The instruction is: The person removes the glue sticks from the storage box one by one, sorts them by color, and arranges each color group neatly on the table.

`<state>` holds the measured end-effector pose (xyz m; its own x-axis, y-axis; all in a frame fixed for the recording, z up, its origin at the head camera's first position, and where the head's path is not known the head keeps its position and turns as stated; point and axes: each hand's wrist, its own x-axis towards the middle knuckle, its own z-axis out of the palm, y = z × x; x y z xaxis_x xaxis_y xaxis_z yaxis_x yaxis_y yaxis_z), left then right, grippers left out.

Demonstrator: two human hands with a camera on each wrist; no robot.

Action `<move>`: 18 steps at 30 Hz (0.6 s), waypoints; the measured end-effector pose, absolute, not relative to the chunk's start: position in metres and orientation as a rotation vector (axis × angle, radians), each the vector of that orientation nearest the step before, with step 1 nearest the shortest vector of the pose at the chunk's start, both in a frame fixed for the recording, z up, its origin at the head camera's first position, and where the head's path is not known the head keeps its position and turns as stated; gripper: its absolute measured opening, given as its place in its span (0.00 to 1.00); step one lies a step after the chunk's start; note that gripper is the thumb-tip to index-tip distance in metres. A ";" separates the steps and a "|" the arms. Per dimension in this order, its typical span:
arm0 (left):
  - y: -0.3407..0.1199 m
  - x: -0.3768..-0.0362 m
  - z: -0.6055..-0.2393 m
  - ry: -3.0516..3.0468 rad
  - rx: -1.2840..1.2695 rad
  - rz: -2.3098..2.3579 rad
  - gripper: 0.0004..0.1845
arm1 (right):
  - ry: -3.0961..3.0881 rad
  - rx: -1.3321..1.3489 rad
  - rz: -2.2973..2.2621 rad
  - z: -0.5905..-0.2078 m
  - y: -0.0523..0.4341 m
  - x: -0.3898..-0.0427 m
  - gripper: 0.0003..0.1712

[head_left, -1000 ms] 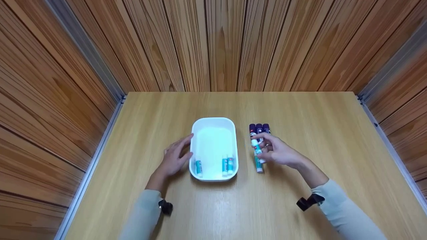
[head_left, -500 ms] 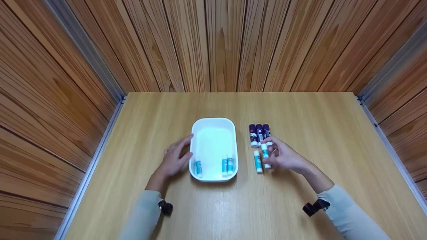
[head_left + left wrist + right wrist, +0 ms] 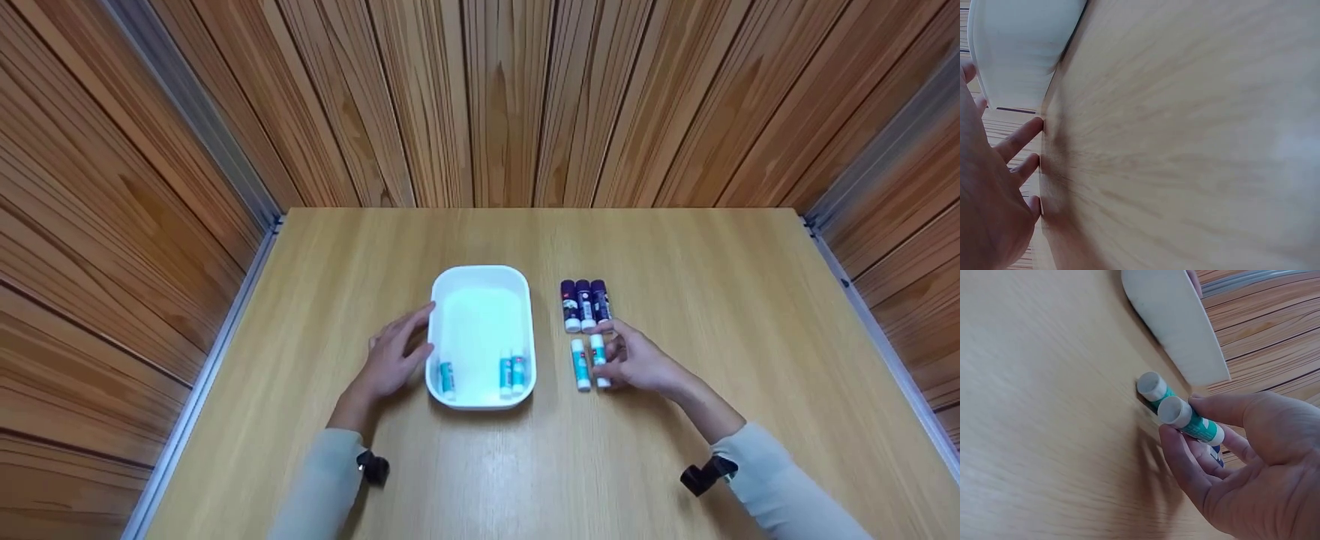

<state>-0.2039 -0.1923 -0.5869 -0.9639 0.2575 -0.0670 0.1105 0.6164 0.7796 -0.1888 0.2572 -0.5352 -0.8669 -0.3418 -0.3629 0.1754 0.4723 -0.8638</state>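
Right hand [image 3: 637, 361]: thumb and fingers pinching one teal tube; thumb toward its near end, a fingertip toward the far end, probably to keep it straight.
Held teal tube [image 3: 598, 351]: within the right fingers, low over the table [image 3: 480, 487]; can't tell if it touches. Roughly parallel to the loose one, likely for a side-by-side row.
Loose teal tube [image 3: 580, 365]: lying just left of the right fingers, small gap to the held one.
Dark tubes [image 3: 584, 304]: three abreast, just beyond the right fingertips; the rightmost one's near end is partly covered by a finger. Close packing probably keeps them from rolling.
White tray [image 3: 480, 300]: between the two hands, left wall against the left fingertips.
Left hand [image 3: 390, 356]: fingers spread, gripping nothing; thumb and a fingertip on the tray's side, likely steadying it.
Tubes in tray [image 3: 517, 373]: three teal, near end, right of the left thumb: one by the left wall, two together by the right.
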 end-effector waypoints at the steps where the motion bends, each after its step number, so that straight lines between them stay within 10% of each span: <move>1: -0.192 -0.204 -0.587 2.666 0.306 1.266 0.38 | 2.234 -0.130 -1.381 -0.536 0.257 -0.188 0.39; 18: -0.193 -0.203 -0.587 2.673 0.315 1.261 0.38 | 2.302 -0.101 -1.312 -0.543 0.253 -0.190 0.36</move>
